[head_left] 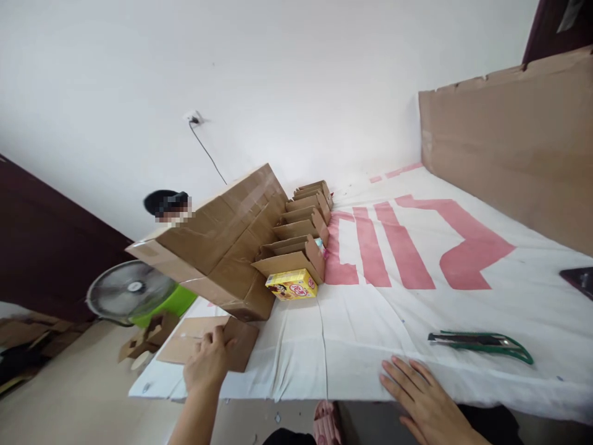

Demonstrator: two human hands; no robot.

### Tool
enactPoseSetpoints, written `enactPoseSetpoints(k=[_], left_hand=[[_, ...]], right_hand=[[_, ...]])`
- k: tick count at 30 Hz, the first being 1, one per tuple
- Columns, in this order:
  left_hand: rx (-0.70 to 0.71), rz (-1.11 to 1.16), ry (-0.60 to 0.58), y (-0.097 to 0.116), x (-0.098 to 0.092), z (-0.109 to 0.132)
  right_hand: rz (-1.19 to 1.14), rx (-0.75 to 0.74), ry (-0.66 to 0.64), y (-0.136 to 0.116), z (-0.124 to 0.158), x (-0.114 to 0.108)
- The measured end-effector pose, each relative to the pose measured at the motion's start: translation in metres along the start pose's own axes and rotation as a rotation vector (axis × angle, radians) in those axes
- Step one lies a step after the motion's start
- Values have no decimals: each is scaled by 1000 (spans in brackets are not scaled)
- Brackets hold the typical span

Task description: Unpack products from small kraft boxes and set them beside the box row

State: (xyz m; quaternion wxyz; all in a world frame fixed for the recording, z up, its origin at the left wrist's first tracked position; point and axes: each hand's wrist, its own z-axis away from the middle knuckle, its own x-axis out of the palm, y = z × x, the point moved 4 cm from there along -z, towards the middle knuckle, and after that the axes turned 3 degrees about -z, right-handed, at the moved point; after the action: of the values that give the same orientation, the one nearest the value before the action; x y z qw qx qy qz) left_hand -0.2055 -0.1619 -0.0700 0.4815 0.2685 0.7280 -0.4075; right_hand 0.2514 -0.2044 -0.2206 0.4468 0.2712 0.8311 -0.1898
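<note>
My left hand (207,363) grips the near edge of a flat piece of cardboard (241,346) lying at the left end of the white sheet with red markings (393,296). My right hand (424,395) rests flat on the sheet's near edge, fingers spread, holding nothing. A green-handled utility knife (482,343) lies on the sheet just right of that hand. A small yellow printed box (291,284) sits in front of a row of small open cardboard boxes (303,235), next to a large taped carton (217,241).
A tall cardboard sheet (509,142) stands along the right side. A fan (130,292) and a green container (171,303) sit on the floor at left with cardboard scraps (143,343). Someone's head shows behind the carton. A dark flat object (579,279) lies at far right.
</note>
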Motion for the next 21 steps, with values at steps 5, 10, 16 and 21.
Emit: enactPoseSetpoints(k=[5,10,16,21], left_hand=[[22,56,31,23,-8,27],[42,118,14,21,-20,17],[24,181,-34,-18,-12,-27],[-40,138,-50,-36,11,-47]], right_hand=[[43,-40,62,1,2,4],[42,-45,79,3,2,6],[16,-31,89,3,3,10],[-43,53,145,0,3,10]])
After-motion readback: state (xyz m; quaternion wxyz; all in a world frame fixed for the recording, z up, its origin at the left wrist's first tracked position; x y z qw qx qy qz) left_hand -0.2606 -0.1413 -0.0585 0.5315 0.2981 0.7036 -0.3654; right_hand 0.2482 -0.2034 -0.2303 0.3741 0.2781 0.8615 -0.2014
